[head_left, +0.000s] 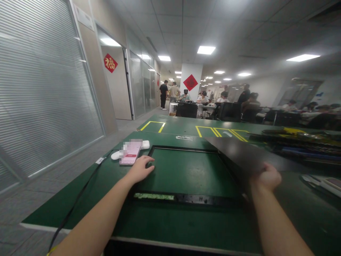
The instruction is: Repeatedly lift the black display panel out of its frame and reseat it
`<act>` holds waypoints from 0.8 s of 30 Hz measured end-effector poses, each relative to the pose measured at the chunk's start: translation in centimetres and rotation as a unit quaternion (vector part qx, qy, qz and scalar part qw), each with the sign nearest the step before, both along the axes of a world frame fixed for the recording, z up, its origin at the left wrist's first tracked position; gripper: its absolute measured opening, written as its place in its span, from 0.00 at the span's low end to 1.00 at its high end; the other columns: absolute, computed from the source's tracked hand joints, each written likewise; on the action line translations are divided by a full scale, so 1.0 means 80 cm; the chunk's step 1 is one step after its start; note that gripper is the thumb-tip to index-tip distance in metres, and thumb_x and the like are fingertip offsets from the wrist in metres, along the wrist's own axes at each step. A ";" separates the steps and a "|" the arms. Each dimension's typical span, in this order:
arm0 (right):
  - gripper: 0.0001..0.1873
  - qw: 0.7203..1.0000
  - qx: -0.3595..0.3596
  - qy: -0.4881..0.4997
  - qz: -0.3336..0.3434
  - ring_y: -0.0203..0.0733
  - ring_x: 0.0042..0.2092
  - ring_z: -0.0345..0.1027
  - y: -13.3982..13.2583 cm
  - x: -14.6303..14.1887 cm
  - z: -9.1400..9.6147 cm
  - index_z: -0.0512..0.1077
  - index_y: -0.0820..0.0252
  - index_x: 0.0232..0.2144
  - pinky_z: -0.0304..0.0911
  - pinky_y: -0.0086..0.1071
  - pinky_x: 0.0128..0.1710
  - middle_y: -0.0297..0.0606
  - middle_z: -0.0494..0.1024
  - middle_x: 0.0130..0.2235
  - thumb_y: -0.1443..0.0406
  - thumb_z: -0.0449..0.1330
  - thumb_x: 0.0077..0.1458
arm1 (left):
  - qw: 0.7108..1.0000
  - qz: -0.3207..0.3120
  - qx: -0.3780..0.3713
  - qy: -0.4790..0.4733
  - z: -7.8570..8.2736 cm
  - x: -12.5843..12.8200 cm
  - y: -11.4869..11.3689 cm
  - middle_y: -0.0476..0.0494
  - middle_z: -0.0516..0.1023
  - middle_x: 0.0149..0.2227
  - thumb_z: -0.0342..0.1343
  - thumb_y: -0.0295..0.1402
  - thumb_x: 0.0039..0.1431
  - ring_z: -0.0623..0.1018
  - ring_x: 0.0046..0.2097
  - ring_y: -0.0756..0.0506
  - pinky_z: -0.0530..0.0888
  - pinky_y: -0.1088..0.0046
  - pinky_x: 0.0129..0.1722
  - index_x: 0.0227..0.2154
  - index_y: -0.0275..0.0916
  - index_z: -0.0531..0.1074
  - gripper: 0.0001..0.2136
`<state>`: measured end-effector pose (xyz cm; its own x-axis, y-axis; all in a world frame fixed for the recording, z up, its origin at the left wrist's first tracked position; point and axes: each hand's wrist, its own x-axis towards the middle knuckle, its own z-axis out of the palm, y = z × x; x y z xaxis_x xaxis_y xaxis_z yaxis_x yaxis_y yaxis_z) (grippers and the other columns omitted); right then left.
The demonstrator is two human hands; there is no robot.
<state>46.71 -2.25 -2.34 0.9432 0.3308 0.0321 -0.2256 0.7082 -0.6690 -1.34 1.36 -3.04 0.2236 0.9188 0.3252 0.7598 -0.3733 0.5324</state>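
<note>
Forearms [98,217] reach in, cut off below. At two o'clock the right hand [267,177], blurred, clutches a dark panel [239,153] hiding part of the frame [210,199] at twelve. At eleven, the left hand [140,168], half-open, overlaps the frame's left rim; I can't tell whether they touch.

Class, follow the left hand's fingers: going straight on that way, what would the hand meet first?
Going rightward across the opening, the left hand would probably first meet the right side of the black frame, or the dark panel overlapping it; depth is unclear.
</note>
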 end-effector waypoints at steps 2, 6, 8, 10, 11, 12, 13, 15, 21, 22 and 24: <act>0.10 0.998 -0.038 0.021 -0.055 0.37 0.33 0.68 -0.005 -0.004 0.004 0.67 0.59 0.28 0.68 0.30 0.27 0.32 0.71 0.32 0.73 0.57 0.37 | 1.000 -0.003 -0.001 -0.001 -0.001 0.000 0.001 0.35 0.77 0.49 0.55 0.41 0.50 0.75 0.52 0.34 0.69 0.56 0.56 0.41 0.39 0.78 0.18; 0.11 0.996 -0.061 0.021 -0.061 0.38 0.33 0.69 -0.008 -0.006 0.007 0.66 0.58 0.28 0.65 0.29 0.24 0.32 0.71 0.31 0.73 0.57 0.37 | 1.000 -0.007 -0.010 -0.003 -0.002 -0.001 0.001 0.34 0.76 0.50 0.56 0.42 0.50 0.74 0.53 0.33 0.68 0.54 0.56 0.41 0.39 0.79 0.18; 0.11 0.995 -0.073 0.019 -0.065 0.38 0.33 0.68 -0.006 -0.003 0.004 0.65 0.57 0.28 0.66 0.30 0.25 0.32 0.71 0.32 0.72 0.57 0.38 | 1.000 -0.006 -0.013 -0.006 -0.003 -0.001 0.001 0.35 0.75 0.50 0.56 0.42 0.50 0.73 0.54 0.33 0.68 0.54 0.57 0.41 0.39 0.79 0.18; 0.10 0.994 -0.087 0.023 -0.058 0.38 0.32 0.68 -0.002 0.002 -0.002 0.64 0.56 0.29 0.68 0.32 0.26 0.31 0.71 0.32 0.71 0.58 0.40 | 1.000 -0.006 -0.020 -0.001 -0.004 0.000 0.002 0.34 0.74 0.52 0.56 0.42 0.50 0.72 0.56 0.32 0.67 0.53 0.58 0.43 0.39 0.79 0.19; 0.10 0.994 -0.093 0.028 -0.050 0.38 0.32 0.68 0.001 0.006 -0.005 0.63 0.56 0.29 0.68 0.33 0.27 0.31 0.71 0.32 0.71 0.57 0.40 | 1.000 -0.006 -0.024 0.005 -0.005 0.000 0.001 0.33 0.73 0.53 0.56 0.42 0.50 0.71 0.57 0.32 0.66 0.53 0.59 0.44 0.38 0.78 0.20; 0.11 0.994 -0.099 0.038 -0.041 0.38 0.32 0.68 0.004 0.009 -0.008 0.63 0.56 0.29 0.69 0.33 0.27 0.31 0.71 0.33 0.71 0.57 0.40 | 1.000 -0.005 -0.028 0.013 -0.006 0.001 0.001 0.32 0.71 0.55 0.55 0.42 0.50 0.70 0.58 0.32 0.65 0.53 0.60 0.45 0.37 0.78 0.21; 0.11 0.992 -0.110 0.050 -0.030 0.37 0.31 0.68 0.006 0.013 -0.011 0.63 0.57 0.29 0.69 0.34 0.27 0.31 0.71 0.33 0.72 0.57 0.39 | 0.999 -0.005 -0.031 0.022 -0.006 0.001 0.001 0.31 0.70 0.56 0.55 0.42 0.50 0.69 0.59 0.31 0.64 0.53 0.61 0.45 0.36 0.78 0.22; 0.13 0.988 -0.128 0.082 -0.009 0.37 0.31 0.69 0.010 0.021 -0.016 0.63 0.57 0.30 0.70 0.33 0.27 0.31 0.72 0.34 0.73 0.56 0.38 | 0.999 -0.007 -0.038 0.034 -0.008 0.001 0.001 0.30 0.67 0.59 0.56 0.42 0.50 0.67 0.61 0.31 0.62 0.53 0.62 0.46 0.35 0.77 0.23; 0.15 0.971 -0.184 0.152 0.007 0.36 0.29 0.68 0.017 0.038 -0.033 0.65 0.59 0.30 0.69 0.31 0.23 0.33 0.71 0.33 0.76 0.55 0.35 | 0.998 -0.015 -0.046 0.035 -0.012 -0.001 0.002 0.30 0.67 0.60 0.56 0.42 0.50 0.66 0.62 0.31 0.61 0.52 0.63 0.47 0.36 0.77 0.22; 0.15 0.971 -0.184 0.155 0.010 0.36 0.29 0.68 0.018 0.040 -0.036 0.65 0.59 0.29 0.70 0.31 0.23 0.33 0.71 0.33 0.76 0.54 0.35 | 0.998 -0.015 -0.045 0.032 -0.013 -0.001 0.003 0.31 0.67 0.60 0.56 0.42 0.50 0.66 0.62 0.31 0.61 0.52 0.62 0.46 0.37 0.77 0.22; 0.14 0.972 -0.184 0.144 0.020 0.36 0.28 0.68 0.019 0.044 -0.042 0.65 0.59 0.30 0.71 0.33 0.24 0.33 0.71 0.31 0.75 0.55 0.36 | 0.999 -0.016 -0.043 0.023 -0.014 -0.002 0.004 0.32 0.68 0.59 0.57 0.43 0.49 0.67 0.61 0.31 0.61 0.51 0.62 0.45 0.38 0.77 0.21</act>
